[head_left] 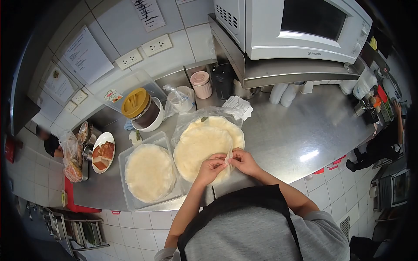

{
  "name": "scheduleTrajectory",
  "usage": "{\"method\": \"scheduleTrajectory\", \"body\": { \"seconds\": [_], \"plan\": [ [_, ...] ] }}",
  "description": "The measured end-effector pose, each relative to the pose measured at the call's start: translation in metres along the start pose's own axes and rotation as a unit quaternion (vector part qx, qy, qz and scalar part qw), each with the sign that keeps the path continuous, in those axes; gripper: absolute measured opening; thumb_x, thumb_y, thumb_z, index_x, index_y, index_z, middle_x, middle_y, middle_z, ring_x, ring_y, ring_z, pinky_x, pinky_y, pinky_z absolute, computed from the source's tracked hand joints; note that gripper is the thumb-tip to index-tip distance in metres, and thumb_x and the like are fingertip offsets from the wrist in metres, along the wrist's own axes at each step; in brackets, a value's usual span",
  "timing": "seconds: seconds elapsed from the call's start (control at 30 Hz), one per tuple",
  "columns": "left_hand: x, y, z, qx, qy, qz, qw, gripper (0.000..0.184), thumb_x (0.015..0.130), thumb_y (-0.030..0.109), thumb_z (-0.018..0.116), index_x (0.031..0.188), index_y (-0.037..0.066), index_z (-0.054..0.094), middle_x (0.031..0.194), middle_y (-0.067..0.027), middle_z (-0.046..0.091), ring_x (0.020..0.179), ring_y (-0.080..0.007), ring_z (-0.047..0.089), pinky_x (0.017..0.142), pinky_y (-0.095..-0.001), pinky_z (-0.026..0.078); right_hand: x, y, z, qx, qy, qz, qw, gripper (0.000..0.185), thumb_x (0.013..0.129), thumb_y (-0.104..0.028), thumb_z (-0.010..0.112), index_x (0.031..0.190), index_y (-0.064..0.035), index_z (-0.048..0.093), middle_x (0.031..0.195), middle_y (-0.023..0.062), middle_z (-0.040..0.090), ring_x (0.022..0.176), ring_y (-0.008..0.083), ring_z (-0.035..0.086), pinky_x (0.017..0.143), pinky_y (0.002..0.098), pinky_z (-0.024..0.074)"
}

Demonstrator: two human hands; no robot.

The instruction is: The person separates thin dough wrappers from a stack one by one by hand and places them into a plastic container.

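Bread plate sits left of the plastic tray. Pale round sheets lie just right of the tray. My left hand pinches a sheet's raised edge there; my right hand pinches it too, farther from the tray.

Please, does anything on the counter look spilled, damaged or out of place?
I see no clear spill or damage. Only the creased paper behind the pale round sheets looks a little untidy, lying askew. The raised edge there is simply pinched by the left hand and right hand.
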State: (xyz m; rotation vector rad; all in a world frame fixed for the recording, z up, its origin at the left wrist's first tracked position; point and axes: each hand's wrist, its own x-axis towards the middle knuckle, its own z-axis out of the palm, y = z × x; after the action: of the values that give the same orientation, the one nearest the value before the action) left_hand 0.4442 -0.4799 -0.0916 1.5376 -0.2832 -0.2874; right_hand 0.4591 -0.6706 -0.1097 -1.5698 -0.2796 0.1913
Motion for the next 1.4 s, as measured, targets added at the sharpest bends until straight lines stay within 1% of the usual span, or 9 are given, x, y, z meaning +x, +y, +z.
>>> {"method": "scheduleTrajectory", "body": {
  "seconds": [0.17,0.27,0.47,0.57,0.67,1.07,1.23,1.33,1.4],
  "plan": [
    [0.001,0.0,0.0,-0.018,-0.005,0.008,1.0,0.009,0.085,0.002,0.064,0.092,-0.001,0.067,0.114,-0.0055,0.056,0.099,-0.0122,0.055,0.084,-0.0246,0.046,0.0,0.014,-0.008,0.037,-0.012,0.059,0.997,0.013,0.084,-0.011,0.065,0.081,0.0002,0.058,0.089,0.0015,0.054,0.074,0.0079,0.053,0.064,0.0241,0.0434],
    [0.0,0.003,-0.001,0.016,-0.005,0.01,1.0,0.01,0.085,0.003,0.063,0.093,-0.002,0.067,0.114,-0.0059,0.056,0.1,-0.013,0.056,0.084,-0.0247,0.046,0.0,0.006,-0.008,-0.006,-0.03,-0.01,0.999,0.011,0.086,-0.008,0.063,0.091,-0.0002,0.058,0.1,0.0008,0.054,0.076,0.0066,0.054,0.066,0.0222,0.045],
    [0.001,0.002,-0.001,0.041,-0.018,0.043,0.998,0.013,0.084,0.004,0.065,0.096,-0.001,0.068,0.114,-0.0062,0.057,0.1,-0.0145,0.056,0.084,-0.0248,0.046,-0.009,-0.02,-0.003,-0.053,-0.037,-0.028,0.998,0.029,0.075,-0.014,0.074,0.094,0.0017,0.058,0.107,0.0075,0.055,0.081,0.0119,0.056,0.067,0.0254,0.0487],
    [0.0,0.002,0.0,0.043,-0.013,0.038,0.998,0.014,0.083,0.004,0.066,0.096,0.0,0.068,0.113,-0.0059,0.057,0.1,-0.0139,0.056,0.084,-0.0244,0.047,-0.007,-0.008,-0.005,-0.065,-0.024,-0.043,0.997,0.029,0.074,-0.01,0.072,0.096,0.0012,0.058,0.113,0.0085,0.053,0.082,0.012,0.056,0.067,0.0255,0.0489],
    [0.001,0.002,0.0,0.026,-0.002,0.031,0.999,0.012,0.083,0.004,0.067,0.094,-0.001,0.068,0.112,-0.0052,0.056,0.099,-0.0127,0.056,0.083,-0.0241,0.047,-0.009,-0.006,-0.008,-0.039,-0.033,0.018,0.999,0.03,0.072,-0.008,0.071,0.097,0.0012,0.058,0.116,0.0091,0.053,0.084,0.0124,0.057,0.067,0.0257,0.0492],
    [0.004,0.0,0.007,-0.021,0.048,-0.011,0.999,0.01,0.082,0.006,0.068,0.088,-0.002,0.067,0.111,-0.0046,0.056,0.098,-0.0121,0.057,0.083,-0.0248,0.049,-0.009,-0.017,-0.005,-0.089,-0.067,-0.052,0.992,0.028,0.079,-0.014,0.072,0.097,0.0008,0.057,0.112,0.0057,0.049,0.085,0.0092,0.054,0.068,0.0238,0.0484],
    [0.005,-0.003,-0.001,-0.025,0.025,-0.004,0.999,0.01,0.085,0.006,0.065,0.088,-0.003,0.067,0.11,-0.0049,0.056,0.093,-0.0104,0.056,0.077,-0.0227,0.047,-0.008,-0.006,-0.004,-0.054,-0.023,-0.035,0.998,0.011,0.081,-0.005,0.065,0.087,0.0017,0.058,0.103,0.0051,0.052,0.081,0.0088,0.053,0.064,0.0224,0.044],
    [0.003,-0.007,-0.002,-0.02,0.069,0.019,0.997,0.011,0.088,0.009,0.062,0.09,0.0,0.067,0.101,-0.0034,0.06,0.084,-0.0084,0.056,0.071,-0.0222,0.047,-0.008,-0.002,-0.002,-0.054,0.025,-0.052,0.997,0.01,0.08,-0.004,0.063,0.076,0.002,0.056,0.096,0.007,0.056,0.075,0.0121,0.054,0.063,0.0253,0.0437],
    [0.002,-0.007,-0.003,-0.073,0.109,-0.052,0.99,0.012,0.09,0.012,0.06,0.091,0.001,0.065,0.092,-0.0019,0.061,0.077,-0.0072,0.056,0.068,-0.0216,0.046,-0.009,-0.002,0.0,-0.051,0.04,-0.058,0.996,0.012,0.08,-0.004,0.062,0.073,0.0023,0.055,0.093,0.0069,0.057,0.075,0.0124,0.054,0.064,0.0258,0.0436]
  ]
}}
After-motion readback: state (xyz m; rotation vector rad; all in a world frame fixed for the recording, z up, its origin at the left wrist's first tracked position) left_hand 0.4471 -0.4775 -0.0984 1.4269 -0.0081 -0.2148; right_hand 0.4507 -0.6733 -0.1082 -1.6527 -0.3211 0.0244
